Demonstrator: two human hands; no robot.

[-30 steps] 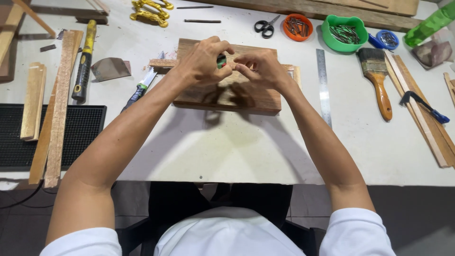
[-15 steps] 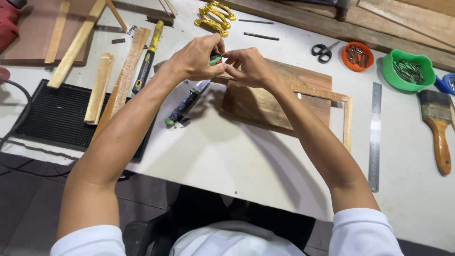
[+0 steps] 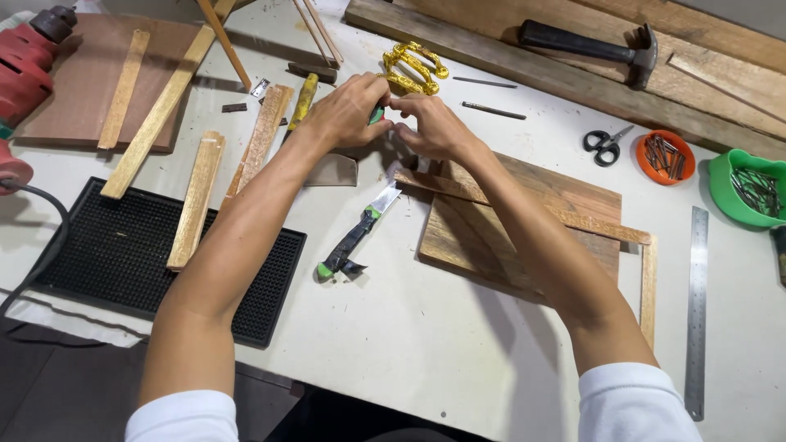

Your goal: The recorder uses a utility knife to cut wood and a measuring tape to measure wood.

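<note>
2 hands [image 3: 393,119] pinch a small green object [image 3: 376,115] together.

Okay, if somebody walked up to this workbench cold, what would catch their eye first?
Probably the two hands meeting at the top middle of the bench, the left hand and right hand pinching a small green thing between them. Just behind them lie shiny gold handles, and a red drill sits at the far left edge. To the right, a green bowl and an orange dish hold nails.
</note>
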